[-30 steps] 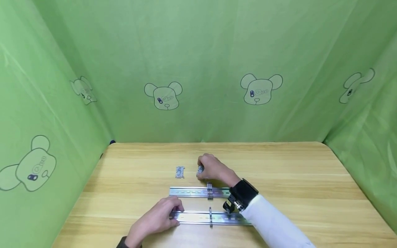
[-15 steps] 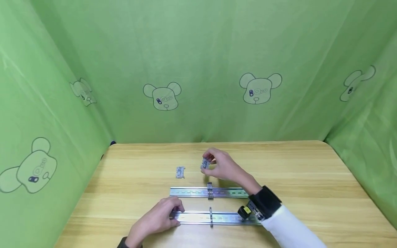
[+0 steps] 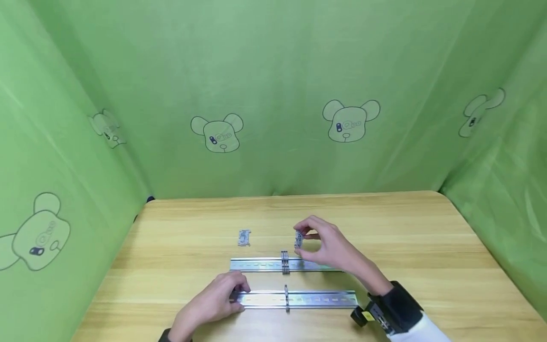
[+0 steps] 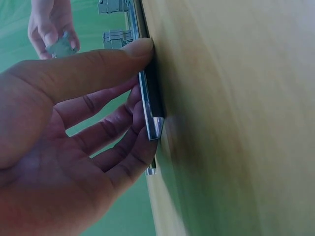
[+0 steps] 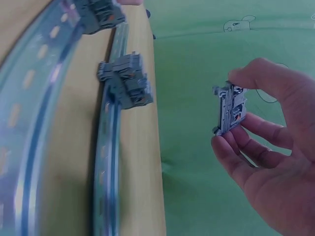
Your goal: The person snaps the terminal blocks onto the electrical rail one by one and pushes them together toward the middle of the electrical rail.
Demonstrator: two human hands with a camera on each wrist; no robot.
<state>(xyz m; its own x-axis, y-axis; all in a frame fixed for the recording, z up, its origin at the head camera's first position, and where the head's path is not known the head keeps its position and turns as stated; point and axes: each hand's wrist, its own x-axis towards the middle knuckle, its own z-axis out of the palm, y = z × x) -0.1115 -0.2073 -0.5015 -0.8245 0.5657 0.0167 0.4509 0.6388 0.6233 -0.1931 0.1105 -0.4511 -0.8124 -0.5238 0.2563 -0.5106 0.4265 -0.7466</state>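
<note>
Head view: the right hand [image 3: 331, 244] pinches a small grey plastic terminal block [image 3: 298, 240] between thumb and fingertips, just above the far slotted metal rail [image 3: 260, 264]. The left hand [image 3: 211, 304] grips the near rail [image 3: 316, 299] at its end, thumb on top. Another block [image 3: 244, 237] lies on the wooden table [image 3: 427, 247]; its detail seems too small to read.
</note>
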